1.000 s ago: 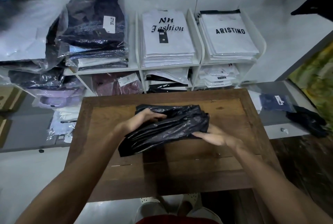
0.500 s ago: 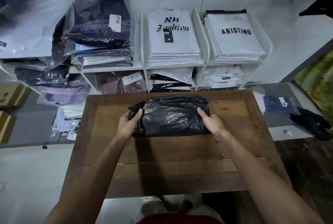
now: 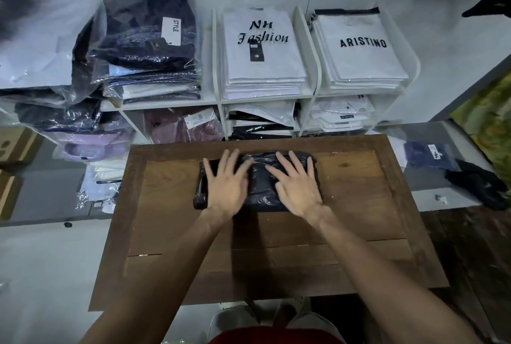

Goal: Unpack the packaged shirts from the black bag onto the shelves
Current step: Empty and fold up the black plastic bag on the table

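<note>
The black bag (image 3: 261, 186), folded into a flat rectangle, lies near the far edge of the wooden table (image 3: 359, 205). My left hand (image 3: 228, 183) presses flat on its left half with fingers spread. My right hand (image 3: 297, 184) presses flat on its right half, fingers straight. White shelves (image 3: 218, 100) behind the table hold stacks of packaged shirts: dark ones marked STYLE (image 3: 149, 36), white ones marked NH Fashion (image 3: 262, 50) and white ones marked ARISTINO (image 3: 359, 50).
Lower shelf cells hold maroon (image 3: 182, 128), lilac (image 3: 91, 144) and white packaged shirts. A navy packaged shirt (image 3: 428, 155) and a black cloth (image 3: 475, 186) lie on the grey ledge to the right. Cardboard boxes (image 3: 16, 144) stand at the left.
The bag was folded over and laid flat on the table. Both hands moved from gripping its ends to pressing flat on top of it.
</note>
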### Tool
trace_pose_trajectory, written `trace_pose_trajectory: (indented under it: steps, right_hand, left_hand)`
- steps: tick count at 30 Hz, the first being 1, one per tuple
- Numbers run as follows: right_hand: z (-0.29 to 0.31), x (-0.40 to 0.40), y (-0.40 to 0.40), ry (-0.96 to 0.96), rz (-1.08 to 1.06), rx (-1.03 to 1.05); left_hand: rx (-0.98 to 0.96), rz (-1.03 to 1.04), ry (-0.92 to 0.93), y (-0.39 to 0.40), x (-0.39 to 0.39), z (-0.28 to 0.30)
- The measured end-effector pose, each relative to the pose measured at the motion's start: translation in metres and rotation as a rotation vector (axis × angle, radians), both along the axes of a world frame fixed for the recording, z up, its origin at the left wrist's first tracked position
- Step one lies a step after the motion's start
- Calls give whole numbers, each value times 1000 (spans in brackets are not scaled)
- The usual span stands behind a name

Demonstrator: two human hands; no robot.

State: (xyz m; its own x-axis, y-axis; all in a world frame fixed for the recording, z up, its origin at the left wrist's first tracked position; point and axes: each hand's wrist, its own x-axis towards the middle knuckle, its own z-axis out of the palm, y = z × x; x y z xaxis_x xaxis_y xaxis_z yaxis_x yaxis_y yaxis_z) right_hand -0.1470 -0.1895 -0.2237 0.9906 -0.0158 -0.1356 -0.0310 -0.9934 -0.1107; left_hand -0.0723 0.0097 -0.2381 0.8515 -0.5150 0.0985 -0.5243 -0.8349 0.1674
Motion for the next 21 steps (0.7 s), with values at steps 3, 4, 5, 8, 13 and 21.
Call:
trace_pose_trajectory:
  steps: [3, 4, 5, 8, 13, 21]
  right_hand:
    - [-10, 5, 7, 132, -70, -38]
    - [-14, 6, 8, 153, -97, -31]
    - [-17, 7, 7, 165, -133, -18]
    - [-25, 12, 3, 151, -272, 25]
    - [-35, 11, -7, 128, -397, 76]
    - [-40, 9, -15, 140, -572, 170]
  left_hand:
    - [182, -157, 46, -14, -9, -10]
    - [216, -155, 73, -15, -9, -14]
    - [207, -139, 94, -14, -6, -20]
    - [118, -11, 188, -8, 5, -30]
    - [104, 71, 190, -3, 7, -37]
    - [75, 281, 308, 17, 24, -39]
